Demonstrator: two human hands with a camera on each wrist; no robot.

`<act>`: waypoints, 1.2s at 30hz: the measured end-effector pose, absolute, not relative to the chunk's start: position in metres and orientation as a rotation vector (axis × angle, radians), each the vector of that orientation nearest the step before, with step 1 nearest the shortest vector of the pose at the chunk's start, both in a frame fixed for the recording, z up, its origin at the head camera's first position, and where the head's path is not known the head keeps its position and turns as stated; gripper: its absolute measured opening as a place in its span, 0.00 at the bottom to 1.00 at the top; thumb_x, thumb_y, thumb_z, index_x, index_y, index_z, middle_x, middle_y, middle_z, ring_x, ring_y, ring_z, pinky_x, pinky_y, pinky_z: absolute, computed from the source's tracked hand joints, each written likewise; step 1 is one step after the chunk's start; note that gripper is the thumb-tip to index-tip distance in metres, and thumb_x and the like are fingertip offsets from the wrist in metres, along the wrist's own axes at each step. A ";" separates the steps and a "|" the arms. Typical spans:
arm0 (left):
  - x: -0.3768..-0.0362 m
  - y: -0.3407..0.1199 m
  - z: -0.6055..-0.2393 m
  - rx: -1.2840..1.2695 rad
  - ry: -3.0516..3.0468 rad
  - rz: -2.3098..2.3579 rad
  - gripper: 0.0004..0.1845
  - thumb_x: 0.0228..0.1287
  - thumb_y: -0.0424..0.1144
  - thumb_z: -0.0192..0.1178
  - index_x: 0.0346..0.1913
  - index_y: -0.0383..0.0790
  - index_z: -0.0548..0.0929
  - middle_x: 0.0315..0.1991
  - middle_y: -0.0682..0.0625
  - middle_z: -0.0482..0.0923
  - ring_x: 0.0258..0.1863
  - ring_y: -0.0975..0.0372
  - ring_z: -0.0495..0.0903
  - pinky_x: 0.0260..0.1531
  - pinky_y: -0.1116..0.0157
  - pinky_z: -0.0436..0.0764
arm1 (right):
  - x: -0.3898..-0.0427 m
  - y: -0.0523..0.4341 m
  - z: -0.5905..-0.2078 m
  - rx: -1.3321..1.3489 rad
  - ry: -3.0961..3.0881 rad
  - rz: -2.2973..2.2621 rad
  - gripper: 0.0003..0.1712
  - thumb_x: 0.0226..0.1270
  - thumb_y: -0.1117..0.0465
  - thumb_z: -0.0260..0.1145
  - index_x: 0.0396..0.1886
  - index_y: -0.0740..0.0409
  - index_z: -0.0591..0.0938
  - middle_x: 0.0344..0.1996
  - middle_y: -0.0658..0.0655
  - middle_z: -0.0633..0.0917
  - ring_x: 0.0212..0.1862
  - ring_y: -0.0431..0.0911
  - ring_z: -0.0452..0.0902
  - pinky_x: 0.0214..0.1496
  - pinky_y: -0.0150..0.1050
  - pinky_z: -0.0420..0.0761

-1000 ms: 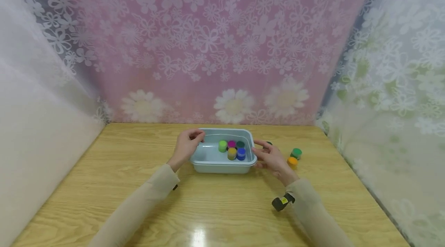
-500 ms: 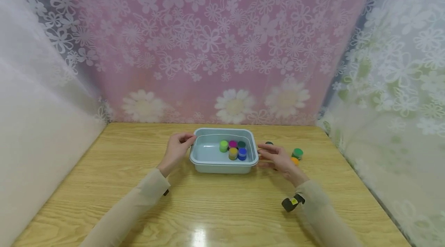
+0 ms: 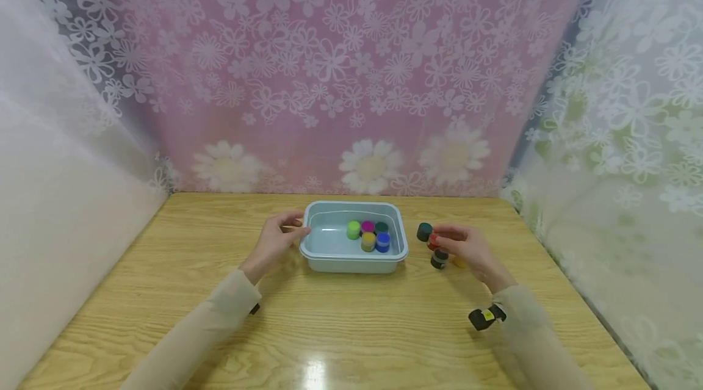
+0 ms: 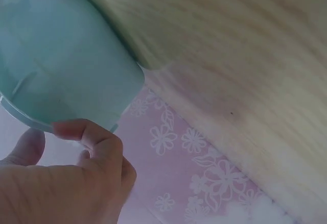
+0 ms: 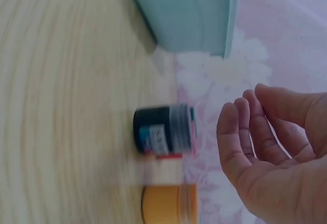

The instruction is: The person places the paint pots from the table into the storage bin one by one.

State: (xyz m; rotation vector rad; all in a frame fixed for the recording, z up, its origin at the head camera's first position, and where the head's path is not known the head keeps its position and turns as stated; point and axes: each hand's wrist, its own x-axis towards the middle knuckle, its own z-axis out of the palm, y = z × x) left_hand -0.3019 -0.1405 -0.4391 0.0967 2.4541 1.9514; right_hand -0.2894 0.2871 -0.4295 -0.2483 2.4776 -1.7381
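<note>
The fingers (image 5: 240,142) of the right hand (image 3: 467,249) are loosely curved with an open gap inside them in the right wrist view, and they hold nothing there; in the head view this hand hovers to the right of the pale blue rectangular plastic tub (image 3: 354,262), over a group of small round paint pots, and whether a fingertip touches one of them cannot be told. The left hand (image 3: 277,240) lies at the left end of the tub, its fingers bent with the tips at the rim; the left wrist view shows a finger (image 4: 87,132) against the tub's outer edge and the thumb apart from it, with nothing clasped in the palm. Inside the tub, toward its right half, stands a cluster of pots: a light green pot (image 3: 353,230), a magenta pot (image 3: 368,227), a dark green pot (image 3: 381,227), a yellow-lidded pot (image 3: 367,241) and a blue pot (image 3: 382,242), all upright and close together. Right of the tub, on the light wooden table (image 3: 351,329), a dark teal pot (image 3: 424,231) lies nearest the tub, a red pot (image 3: 433,240) sits just under the right fingertips, and a black-lidded pot (image 3: 439,259) stands in front of them. An orange pot (image 5: 168,203) shows beside the dark pot in the right wrist view
</note>
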 end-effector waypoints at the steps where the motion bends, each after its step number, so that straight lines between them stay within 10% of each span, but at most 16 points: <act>1: -0.301 -0.141 -0.439 0.097 2.433 1.957 0.26 0.63 0.38 0.67 0.64 0.39 0.76 0.54 0.40 0.76 0.47 0.55 0.78 0.41 0.55 0.85 | -0.290 0.290 -0.430 -0.258 2.496 -1.723 0.27 0.72 0.61 0.63 0.65 0.70 0.72 0.55 0.67 0.82 0.50 0.49 0.84 0.55 0.47 0.84; 13: -0.300 -0.141 -0.442 0.094 2.383 1.967 0.26 0.64 0.34 0.66 0.65 0.38 0.75 0.56 0.37 0.76 0.42 0.57 0.79 0.40 0.53 0.85 | -0.289 0.297 -0.440 -0.370 2.558 -1.509 0.27 0.67 0.68 0.65 0.65 0.68 0.73 0.60 0.71 0.77 0.65 0.64 0.71 0.61 0.42 0.81; 36: -0.297 -0.140 -0.443 0.044 2.285 2.008 0.27 0.64 0.33 0.65 0.66 0.37 0.74 0.38 0.45 0.76 0.25 0.60 0.82 0.34 0.50 0.88 | -0.292 0.290 -0.460 -0.420 2.604 -1.345 0.28 0.58 0.71 0.72 0.60 0.70 0.78 0.59 0.70 0.79 0.61 0.62 0.75 0.56 0.40 0.83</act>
